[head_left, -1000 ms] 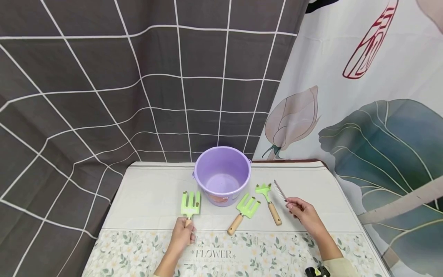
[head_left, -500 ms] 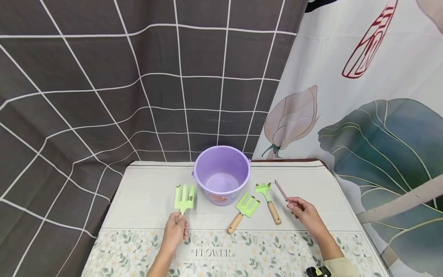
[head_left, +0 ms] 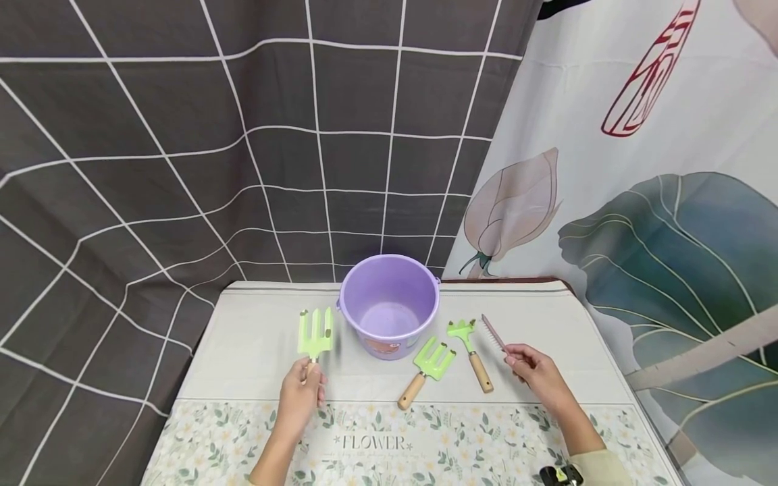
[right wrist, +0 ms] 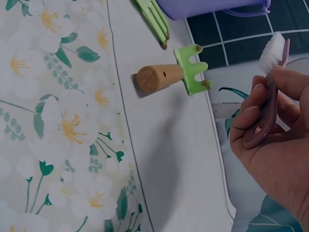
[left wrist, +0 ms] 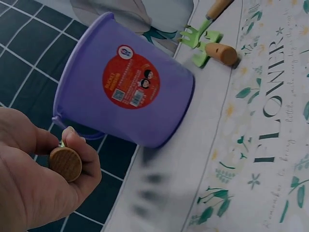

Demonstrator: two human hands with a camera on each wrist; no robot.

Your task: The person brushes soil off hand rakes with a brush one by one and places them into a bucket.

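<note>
In the head view my left hand [head_left: 298, 401] grips the wooden handle of a light green garden fork [head_left: 315, 341], raised above the table with its tines up. The left wrist view shows the handle's round end [left wrist: 65, 164] inside the curled fingers. On the right, my right hand [head_left: 537, 378] pinches a mauve brush [head_left: 495, 334] with white bristles. Its looped handle [right wrist: 271, 108] lies against the fingers in the right wrist view. A second green fork [head_left: 432, 363] and a small green hand rake [head_left: 464, 334], both wooden-handled, lie on the table between the hands.
A purple bucket [head_left: 363, 290] with a red sticker [left wrist: 130, 79] stands at the table's back middle. Beneath lies a white tablecloth [head_left: 255, 337] with a floral front band. A dark gridded curtain [head_left: 273, 169] and a printed white curtain [head_left: 577, 101] hang close behind.
My left hand has moved left and slightly up with the garden fork, away from the bucket. The right hand holds the brush in nearly the same place.
</note>
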